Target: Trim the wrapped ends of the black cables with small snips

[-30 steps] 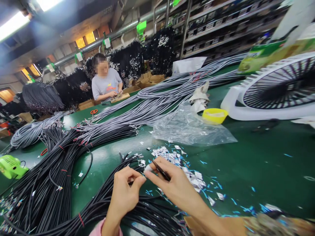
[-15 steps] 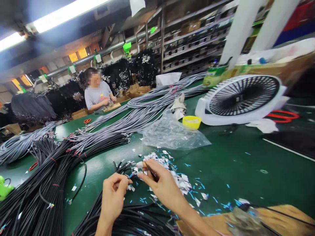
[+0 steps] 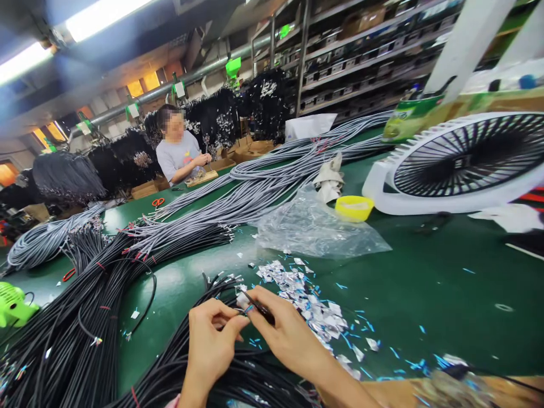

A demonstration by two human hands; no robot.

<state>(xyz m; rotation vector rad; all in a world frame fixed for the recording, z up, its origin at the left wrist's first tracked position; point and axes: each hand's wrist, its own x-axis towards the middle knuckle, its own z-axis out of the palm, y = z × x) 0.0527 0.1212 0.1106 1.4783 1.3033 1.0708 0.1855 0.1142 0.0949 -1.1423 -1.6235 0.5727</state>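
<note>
My left hand [image 3: 212,334] is closed in a pinch on the stripped end of a black cable, most of which the fingers hide. Close against it, my right hand [image 3: 283,328] grips a slim dark tool that looks like tweezers [image 3: 263,311]. A white cover sits on a fingertip of that hand, and a bit of blue wire [image 3: 249,309] shows at the fingertips. Behind and below both hands runs a bundle of black cables [image 3: 182,334]. Silvery foil scraps [image 3: 297,292] and blue wire clippings lie to the right of the hands.
Grey cables [image 3: 246,198] and more black cables [image 3: 89,317] cover the left and far green table. Beyond the scraps lie a clear plastic bag [image 3: 314,229], a yellow bowl [image 3: 353,208] and a white fan [image 3: 463,161]. A co-worker [image 3: 181,150] sits across the table.
The view has swung, shifting the background rightward. My hands have drawn closer together, with the left fingers now almost touching the right. The co-worker's hands have risen slightly.
</note>
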